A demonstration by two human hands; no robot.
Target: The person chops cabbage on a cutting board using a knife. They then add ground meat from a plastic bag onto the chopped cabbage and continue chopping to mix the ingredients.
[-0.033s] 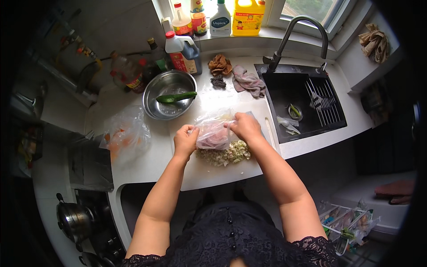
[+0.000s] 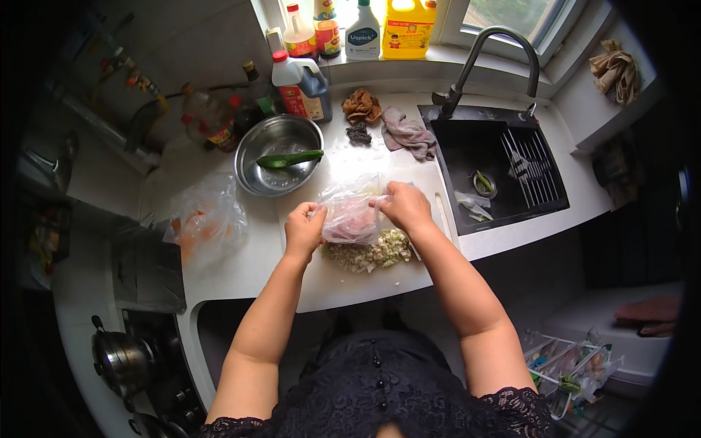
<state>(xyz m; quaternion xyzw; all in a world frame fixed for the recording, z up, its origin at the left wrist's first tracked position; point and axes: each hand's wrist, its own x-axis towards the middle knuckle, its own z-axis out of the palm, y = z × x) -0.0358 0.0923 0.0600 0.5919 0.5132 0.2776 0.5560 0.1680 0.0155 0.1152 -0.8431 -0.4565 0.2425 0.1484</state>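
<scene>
A clear plastic bag with pale pink raw meat (image 2: 352, 223) is stretched between my two hands. My left hand (image 2: 303, 230) pinches its left edge with thumb and fingers. My right hand (image 2: 406, 206) grips the opposite edge, near the upper right corner. Just below the bag, a heap of finely chopped pale green and white vegetable (image 2: 374, 255) lies on a white cutting board (image 2: 447, 225). The bag covers the far part of the heap. Whether the bag rests on the heap or hangs above it, I cannot tell.
A steel bowl (image 2: 244, 174) holding a green cucumber-like vegetable (image 2: 288, 159) stands beyond my left hand. A bag with orange pieces (image 2: 204, 219) lies at left. A crumpled cloth (image 2: 407, 134) sits beside the black sink (image 2: 467, 142). Bottles (image 2: 307, 91) line the back.
</scene>
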